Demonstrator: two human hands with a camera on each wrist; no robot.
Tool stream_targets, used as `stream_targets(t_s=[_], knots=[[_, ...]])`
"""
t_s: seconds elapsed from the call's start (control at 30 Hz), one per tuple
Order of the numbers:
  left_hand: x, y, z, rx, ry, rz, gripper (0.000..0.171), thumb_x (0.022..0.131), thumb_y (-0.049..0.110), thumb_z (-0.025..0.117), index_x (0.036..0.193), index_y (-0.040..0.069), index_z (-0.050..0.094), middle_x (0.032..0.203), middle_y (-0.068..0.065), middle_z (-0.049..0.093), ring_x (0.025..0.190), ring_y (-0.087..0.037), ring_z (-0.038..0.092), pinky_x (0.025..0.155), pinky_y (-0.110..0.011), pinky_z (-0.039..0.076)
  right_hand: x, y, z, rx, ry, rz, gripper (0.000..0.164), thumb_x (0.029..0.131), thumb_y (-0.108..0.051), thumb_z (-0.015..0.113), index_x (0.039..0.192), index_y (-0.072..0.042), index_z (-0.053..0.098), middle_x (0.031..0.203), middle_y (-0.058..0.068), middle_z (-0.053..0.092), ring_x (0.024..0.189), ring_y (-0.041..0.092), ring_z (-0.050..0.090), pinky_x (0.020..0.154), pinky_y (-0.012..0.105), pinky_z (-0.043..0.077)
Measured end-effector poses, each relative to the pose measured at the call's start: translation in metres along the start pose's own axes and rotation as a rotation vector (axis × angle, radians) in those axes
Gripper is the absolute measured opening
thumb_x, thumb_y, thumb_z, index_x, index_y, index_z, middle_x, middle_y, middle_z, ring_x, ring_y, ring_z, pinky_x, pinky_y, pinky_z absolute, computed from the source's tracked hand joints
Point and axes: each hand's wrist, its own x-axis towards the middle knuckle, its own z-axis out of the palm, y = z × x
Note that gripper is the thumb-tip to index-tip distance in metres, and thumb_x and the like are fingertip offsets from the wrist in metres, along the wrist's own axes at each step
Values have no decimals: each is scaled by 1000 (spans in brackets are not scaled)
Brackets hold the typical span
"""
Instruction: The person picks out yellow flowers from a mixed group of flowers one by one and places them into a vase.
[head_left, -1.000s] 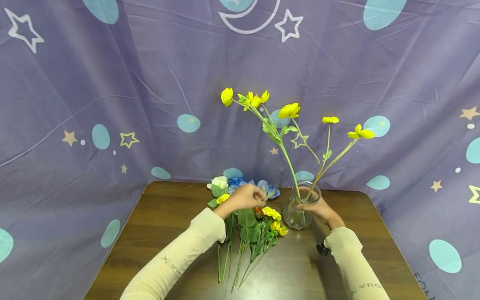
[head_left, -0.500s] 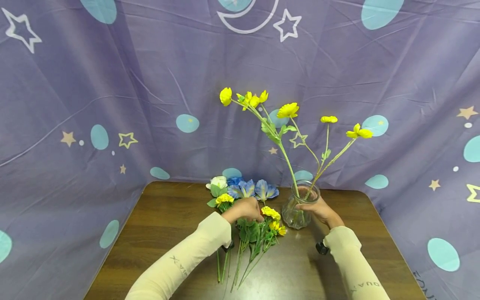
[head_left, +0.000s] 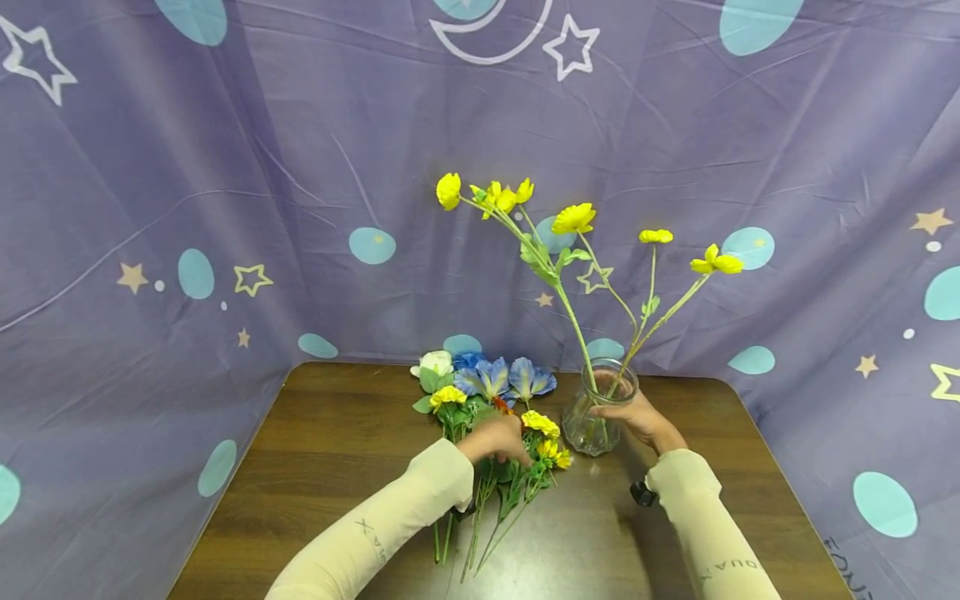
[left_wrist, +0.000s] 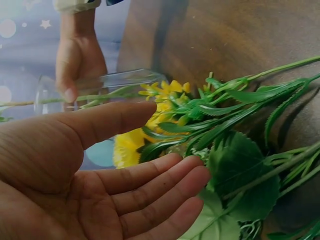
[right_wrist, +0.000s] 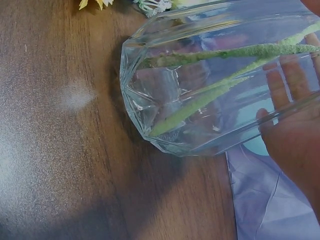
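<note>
My right hand point(head_left: 637, 419) grips the clear glass vase point(head_left: 590, 429) near its neck, thumb and fingers round the glass. Long green stems of yellow flowers point(head_left: 573, 218) stand in the vase, their ends showing through the glass in the right wrist view. Over the pile of loose flowers hovers my left hand point(left_wrist: 120, 175), palm showing, fingers extended and apart from the thumb with nothing between them. Just past its fingertips, in the left wrist view, lie a yellow flower point(left_wrist: 172, 90) with narrow green leaves and a broad green leaf point(left_wrist: 242, 175).
Blue flowers point(head_left: 531, 379), a white flower point(head_left: 435, 362) and another yellow flower point(head_left: 447, 396) lie at the back of the pile on the brown wooden table point(head_left: 345, 433). Cut stems point(head_left: 498, 533) point toward the front edge. A patterned purple cloth point(head_left: 420, 108) hangs behind.
My left hand has come down from beside the blue flowers toward the front of the pile, uncovering the blue and orange blooms. My right hand keeps its grip on the vase.
</note>
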Motion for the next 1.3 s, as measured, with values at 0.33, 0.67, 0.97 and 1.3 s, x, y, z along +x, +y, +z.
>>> stream_targets(t_s=[0.33,0.67,0.97,1.3], knots=[[5,-1,16,-18,23,-15,41,78,24,90,61,12,54,47,0,49,44,-17,48,41,-25,34,1,0,1,-29,29,4,60,77,24,67,133,17,47,121,2,66,105,10,65,89,26,56],[9,-3,36,76,58,-5,39,80,27,88,62,14,57,42,3,43,42,-14,46,42,-25,30,0,1,-1,-10,13,6,59,78,24,67,133,10,52,121,2,64,105,11,66,88,27,57],[11,-10,49,70,152,22,50,78,26,89,53,16,46,44,6,32,43,-11,33,42,-26,28,-1,3,0,-11,5,9,59,80,23,68,134,11,50,124,4,63,106,10,66,89,26,56],[13,-12,51,61,199,10,54,79,24,89,53,17,42,50,5,30,47,-12,32,45,-27,28,-1,1,0,-5,3,5,58,80,23,68,134,9,52,123,1,64,106,10,65,89,26,56]])
